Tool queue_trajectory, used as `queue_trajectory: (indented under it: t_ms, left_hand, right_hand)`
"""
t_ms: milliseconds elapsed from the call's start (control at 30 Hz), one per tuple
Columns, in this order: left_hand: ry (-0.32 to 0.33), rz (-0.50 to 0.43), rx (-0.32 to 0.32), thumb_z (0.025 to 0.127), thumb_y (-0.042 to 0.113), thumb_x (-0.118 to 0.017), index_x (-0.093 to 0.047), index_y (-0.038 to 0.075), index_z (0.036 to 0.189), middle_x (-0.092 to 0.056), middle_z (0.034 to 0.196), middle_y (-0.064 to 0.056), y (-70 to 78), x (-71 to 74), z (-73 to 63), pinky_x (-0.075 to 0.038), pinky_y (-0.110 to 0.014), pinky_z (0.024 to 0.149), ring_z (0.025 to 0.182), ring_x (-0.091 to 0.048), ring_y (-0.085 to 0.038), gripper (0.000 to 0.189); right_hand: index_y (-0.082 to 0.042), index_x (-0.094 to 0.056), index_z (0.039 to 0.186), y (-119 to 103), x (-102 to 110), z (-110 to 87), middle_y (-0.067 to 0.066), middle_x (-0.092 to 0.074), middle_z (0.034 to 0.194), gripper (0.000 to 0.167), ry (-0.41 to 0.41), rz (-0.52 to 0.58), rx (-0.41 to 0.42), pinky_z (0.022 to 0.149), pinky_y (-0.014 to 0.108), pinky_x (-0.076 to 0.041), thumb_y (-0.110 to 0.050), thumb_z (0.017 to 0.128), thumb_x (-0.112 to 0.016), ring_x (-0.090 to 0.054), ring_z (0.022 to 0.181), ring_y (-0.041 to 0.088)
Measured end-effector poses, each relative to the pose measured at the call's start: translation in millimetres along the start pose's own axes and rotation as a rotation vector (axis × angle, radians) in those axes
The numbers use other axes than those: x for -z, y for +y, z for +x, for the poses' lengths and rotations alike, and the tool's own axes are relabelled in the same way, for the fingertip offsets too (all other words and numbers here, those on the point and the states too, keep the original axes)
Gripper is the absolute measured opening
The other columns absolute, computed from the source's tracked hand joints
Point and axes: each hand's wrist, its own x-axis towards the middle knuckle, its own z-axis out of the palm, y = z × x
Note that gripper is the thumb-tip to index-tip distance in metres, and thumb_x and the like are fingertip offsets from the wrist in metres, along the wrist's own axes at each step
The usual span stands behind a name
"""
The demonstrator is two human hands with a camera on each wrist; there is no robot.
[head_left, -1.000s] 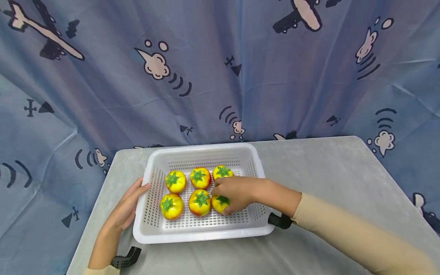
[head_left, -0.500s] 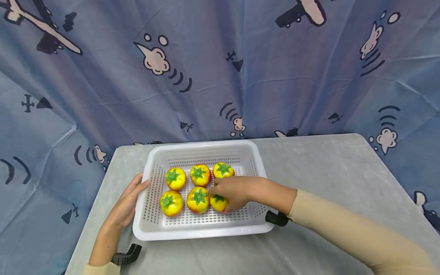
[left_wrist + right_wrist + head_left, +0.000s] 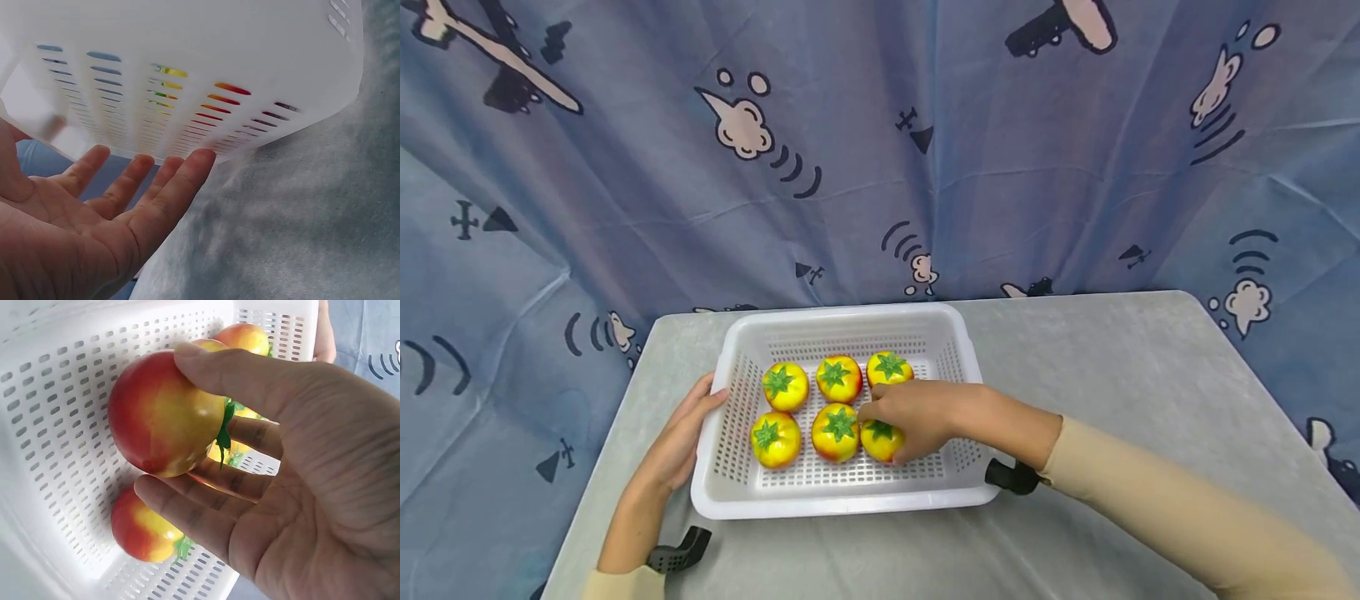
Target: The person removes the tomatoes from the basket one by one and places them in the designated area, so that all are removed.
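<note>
My right hand (image 3: 917,421) reaches into a white plastic basket (image 3: 850,505) and grips the front right tomato (image 3: 880,442), yellow with a red blush and a green star-shaped stem top. In the right wrist view, the thumb presses one side of that tomato (image 3: 156,419) while the fingers curl under the other. My left hand (image 3: 681,442) holds the left side of the basket, thumb at the rim. Its fingertips touch the slotted outer wall (image 3: 300,56) in the left wrist view. Beside the gripped tomato sits the front middle tomato (image 3: 835,432); behind it, the back right tomato (image 3: 889,367).
More tomatoes stand in the basket: the back middle one (image 3: 838,379), the back left one (image 3: 786,387) and the front left one (image 3: 776,440). Underneath is a grey cloth-covered table (image 3: 1097,358). A blue patterned curtain (image 3: 865,167) hangs behind it.
Both hands keep their places on the basket and the tomato. The whole scene has shifted slightly upward in the head view; the front tomatoes moved a little.
</note>
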Motion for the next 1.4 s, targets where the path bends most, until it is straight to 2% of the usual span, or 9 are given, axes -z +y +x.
queue_trajectory:
  t_ms: [200, 467, 633, 833, 1133, 1400]
  left_hand:
    - [-0.008, 0.005, -0.007, 0.116, 0.041, -0.036, -0.014, 0.018, 0.168, -0.023, 0.17, -0.026, 0.8, -0.4, 0.5, -0.053, -0.061, 0.107, 0.149, -0.037, -0.052, 0.06]
    - [-0.015, 0.007, -0.011, 0.116, 0.041, -0.035, -0.013, 0.019, 0.168, -0.022, 0.17, -0.026, 0.5, -0.4, 0.7, -0.053, -0.061, 0.107, 0.149, -0.037, -0.051, 0.061]
    - [-0.019, 0.0, -0.01, 0.116, 0.041, -0.034, -0.012, 0.02, 0.168, -0.021, 0.171, -0.026, 0.1, 0.4, 1.2, -0.053, -0.06, 0.106, 0.149, -0.037, -0.052, 0.061]
    - [-0.014, -0.004, 0.004, 0.115, 0.041, -0.036, -0.013, 0.021, 0.168, -0.021, 0.171, -0.025, -0.4, 0.7, 1.3, -0.053, -0.059, 0.105, 0.149, -0.036, -0.052, 0.061]
    - [-0.016, 0.005, 0.009, 0.115, 0.042, -0.035, -0.013, 0.022, 0.168, -0.022, 0.171, -0.025, -0.6, 1.3, 0.2, -0.053, -0.06, 0.107, 0.149, -0.037, -0.052, 0.061]
    - [-0.019, 0.0, 0.004, 0.116, 0.042, -0.035, -0.012, 0.021, 0.169, -0.022, 0.172, -0.024, 0.0, 0.7, 0.6, -0.053, -0.053, 0.107, 0.15, -0.037, -0.051, 0.061]
  right_hand:
    - [-0.022, -0.06, 0.149, 2, 4, -8.2, 0.004, -0.06, 0.148, 0.065, 0.026, 0.042, -0.009, 0.116, 0.042, -0.05, -0.026, 0.09, -0.086, -0.06, 0.121, 0.018]
    - [-0.021, -0.058, 0.151, 8, 11, -18.5, 0.007, -0.058, 0.147, 0.067, 0.095, 0.105, 0.011, 0.113, 0.044, -0.053, -0.025, 0.09, -0.086, -0.061, 0.119, 0.02]
    - [-0.023, -0.06, 0.148, 14, 14, -24.2, 0.007, -0.056, 0.147, 0.064, 0.16, 0.141, 0.046, 0.112, 0.043, -0.054, -0.024, 0.09, -0.085, -0.06, 0.121, 0.02]
    - [-0.017, -0.059, 0.148, 23, 16, -34.4, 0.009, -0.056, 0.145, 0.064, 0.278, 0.157, 0.103, 0.113, 0.045, -0.053, -0.019, 0.089, -0.085, -0.06, 0.127, 0.023]
    - [-0.02, -0.059, 0.149, 34, 15, -45.6, 0.007, -0.056, 0.143, 0.067, 0.4, 0.204, 0.071, 0.108, 0.045, -0.057, -0.019, 0.088, -0.086, -0.062, 0.124, 0.022]
    - [-0.023, -0.056, 0.152, 48, 12, -56.9, 0.005, -0.054, 0.144, 0.07, 0.519, 0.264, 0.028, 0.104, 0.048, -0.056, -0.024, 0.09, -0.086, -0.06, 0.121, 0.022]
